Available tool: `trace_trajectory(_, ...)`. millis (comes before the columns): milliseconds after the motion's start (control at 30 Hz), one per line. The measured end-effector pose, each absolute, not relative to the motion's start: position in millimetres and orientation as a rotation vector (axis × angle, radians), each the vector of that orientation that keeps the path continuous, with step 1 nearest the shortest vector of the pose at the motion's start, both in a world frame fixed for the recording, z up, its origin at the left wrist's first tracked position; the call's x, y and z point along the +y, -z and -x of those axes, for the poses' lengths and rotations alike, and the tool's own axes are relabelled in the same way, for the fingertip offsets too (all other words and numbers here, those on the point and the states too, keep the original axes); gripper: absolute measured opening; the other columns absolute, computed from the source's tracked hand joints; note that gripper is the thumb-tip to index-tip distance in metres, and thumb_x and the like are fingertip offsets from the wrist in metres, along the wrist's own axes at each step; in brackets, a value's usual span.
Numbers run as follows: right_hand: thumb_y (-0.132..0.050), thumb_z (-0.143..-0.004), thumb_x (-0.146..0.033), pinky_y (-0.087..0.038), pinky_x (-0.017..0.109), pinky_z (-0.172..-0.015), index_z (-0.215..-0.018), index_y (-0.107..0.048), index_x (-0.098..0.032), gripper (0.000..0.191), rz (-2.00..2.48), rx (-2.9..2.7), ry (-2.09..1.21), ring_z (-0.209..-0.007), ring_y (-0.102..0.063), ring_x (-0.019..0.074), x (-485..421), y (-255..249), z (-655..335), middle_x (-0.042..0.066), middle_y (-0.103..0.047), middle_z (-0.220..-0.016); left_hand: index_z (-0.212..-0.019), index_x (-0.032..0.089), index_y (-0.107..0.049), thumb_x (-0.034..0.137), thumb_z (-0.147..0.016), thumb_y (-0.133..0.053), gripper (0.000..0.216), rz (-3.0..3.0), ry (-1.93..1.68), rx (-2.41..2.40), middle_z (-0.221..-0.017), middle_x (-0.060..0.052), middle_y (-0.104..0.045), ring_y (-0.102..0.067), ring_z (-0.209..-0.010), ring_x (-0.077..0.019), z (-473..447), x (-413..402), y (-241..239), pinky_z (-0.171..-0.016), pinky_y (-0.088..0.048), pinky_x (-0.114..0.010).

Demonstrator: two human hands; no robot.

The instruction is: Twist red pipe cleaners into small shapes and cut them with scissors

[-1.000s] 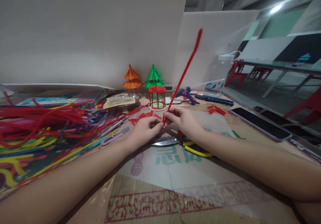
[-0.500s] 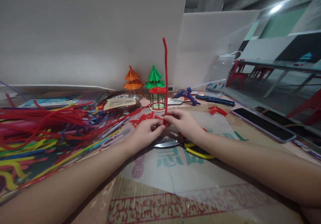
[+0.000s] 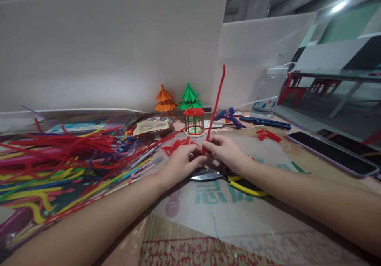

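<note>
A long red pipe cleaner (image 3: 216,101) stands up from between my hands, leaning to the right, its top end slightly bent. My right hand (image 3: 224,151) pinches it near its lower part. My left hand (image 3: 184,160) is closed at its bottom end, thumb and finger together. The fingertips of both hands nearly meet, and the lowest bit of the pipe cleaner is partly hidden by them. Below the hands lies a shiny metal plate (image 3: 205,175). Short red cut pieces (image 3: 175,145) lie just behind my left hand.
Behind stand a small red-topped pavilion frame (image 3: 194,122), a green pagoda (image 3: 189,97) and an orange pagoda (image 3: 164,99). A blue glue gun (image 3: 229,116), a bottle (image 3: 265,93) and a phone (image 3: 330,153) are to the right. Many coloured pipe cleaners (image 3: 59,151) heap up at left.
The red pipe cleaner has gone from nearly upright to leaning right. The whole view has shifted, so the table things appear further right and slightly lower. Both hands keep their hold.
</note>
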State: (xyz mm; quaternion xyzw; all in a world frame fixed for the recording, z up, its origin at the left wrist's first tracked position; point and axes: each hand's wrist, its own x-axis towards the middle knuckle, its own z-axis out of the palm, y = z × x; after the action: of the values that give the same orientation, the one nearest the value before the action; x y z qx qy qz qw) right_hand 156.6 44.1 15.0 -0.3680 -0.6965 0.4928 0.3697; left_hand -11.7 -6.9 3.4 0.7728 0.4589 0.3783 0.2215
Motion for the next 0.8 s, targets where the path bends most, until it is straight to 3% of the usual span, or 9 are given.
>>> trace_trajectory(233, -0.066, -0.073, -0.048, -0.039, 0.021, -0.047, -0.073, -0.056, -0.017, 0.033, 0.903, -1.776, -1.334, -0.049, -0.05, 0.0084, 41.2, -18.3, -154.9, -0.004, -0.055, -0.056, -0.082, 0.016, -0.066, 0.029, -0.087, -0.06, 0.015, -2.198, -1.084, 1.327, -0.08, -0.001, -0.068, -0.061, -0.074, -0.0143, 12.2, -6.6, -3.7, -0.069, -0.044, -0.023)
trace_trajectory(467, -0.063, -0.077, -0.043, -0.038, 0.021, -0.044, -0.072, -0.055, -0.018, 0.027, 0.984, -1.822, -1.247, -0.047, -0.05, 0.009, 41.8, -15.5, -154.5, -0.004, -0.055, -0.057, -0.089, 0.016, -0.069, 0.034, -0.088, -0.059, 0.021, -2.164, -1.108, 1.388, -0.089, -0.004, -0.071, -0.062, -0.083, -0.0175, 15.4, -4.3, 2.0, -0.074, -0.046, -0.026)
trace_trajectory(800, -0.06, -0.081, -0.038, -0.041, 0.022, -0.046, -0.075, -0.058, -0.017, 0.022, 0.998, -1.872, -1.112, -0.052, -0.053, 0.0112, 46.6, -11.3, -157.1, -0.002, -0.057, -0.06, -0.086, 0.014, -0.069, 0.029, -0.09, -0.054, 0.022, -2.207, -1.066, 1.344, -0.083, -0.004, -0.069, -0.061, -0.078, -0.0161, 11.9, -8.4, -6.4, -0.071, -0.044, -0.024)
